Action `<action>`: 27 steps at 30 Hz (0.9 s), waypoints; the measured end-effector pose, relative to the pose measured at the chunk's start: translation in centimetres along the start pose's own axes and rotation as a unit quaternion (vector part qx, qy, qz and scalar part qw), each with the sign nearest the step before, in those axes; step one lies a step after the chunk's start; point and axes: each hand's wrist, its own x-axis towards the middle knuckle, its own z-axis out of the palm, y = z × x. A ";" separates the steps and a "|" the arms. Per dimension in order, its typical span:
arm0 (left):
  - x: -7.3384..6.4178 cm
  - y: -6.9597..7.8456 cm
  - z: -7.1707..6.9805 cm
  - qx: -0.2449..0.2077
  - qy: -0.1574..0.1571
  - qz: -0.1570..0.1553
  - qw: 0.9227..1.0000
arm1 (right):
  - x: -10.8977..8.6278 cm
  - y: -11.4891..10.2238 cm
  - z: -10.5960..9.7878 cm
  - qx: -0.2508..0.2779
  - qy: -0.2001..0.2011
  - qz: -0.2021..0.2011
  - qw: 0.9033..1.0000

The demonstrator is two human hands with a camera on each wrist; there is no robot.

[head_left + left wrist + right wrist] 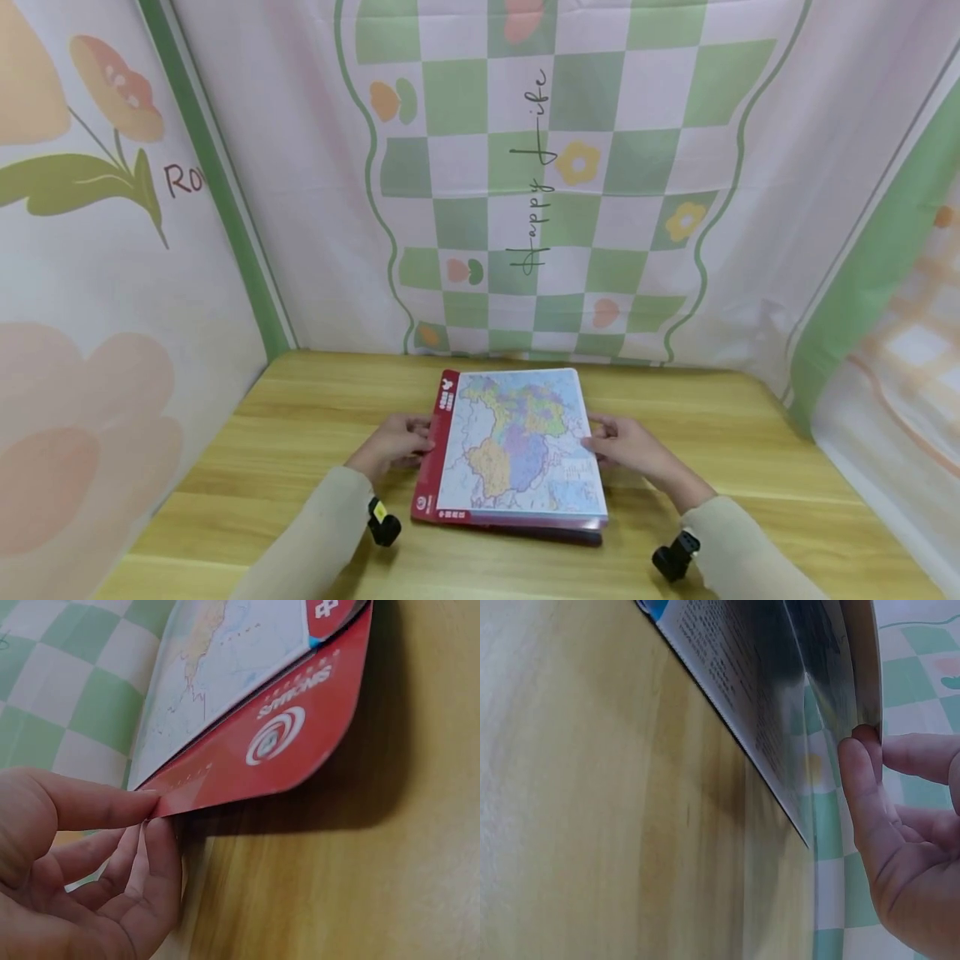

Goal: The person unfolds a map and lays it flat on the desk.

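Observation:
A map [517,433] with several flat leaves lies near the middle of the table, its left margin red with white print. My left hand [392,446] pinches the red margin [247,772] between thumb and fingers; in the left wrist view that edge tilts up off the wood, with a shadow under it. On the opposite side my right hand [633,448] pinches the edge of the upper leaf [866,667]. Below it, in the right wrist view, a lower leaf [727,682] with small print stands apart from the upper one, leaving a gap.
The wooden table [285,417] ends at a hanging cloth [517,217] with green and white checks. Flowered cloth [90,317] closes off the left side, and another cloth [900,333] the right. A small black camera sits on each wrist.

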 end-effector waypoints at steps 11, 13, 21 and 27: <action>0.5 -0.2 -0.4 0.003 0.006 0.005 1.000 | -0.4 -0.6 -0.7 -0.005 0.000 -0.007 1.000; 0.4 -0.3 -0.6 0.006 0.004 0.008 1.000 | -0.5 -0.6 -0.9 -0.002 -0.002 -0.009 1.000; 0.4 -0.7 -1.3 -0.006 -0.008 0.022 1.000 | -1.0 -0.8 -1.4 0.018 -0.017 -0.019 1.000; 0.2 -0.6 -1.9 -0.009 -0.018 0.019 1.000 | -1.4 -0.8 -2.0 0.014 -0.020 -0.021 0.999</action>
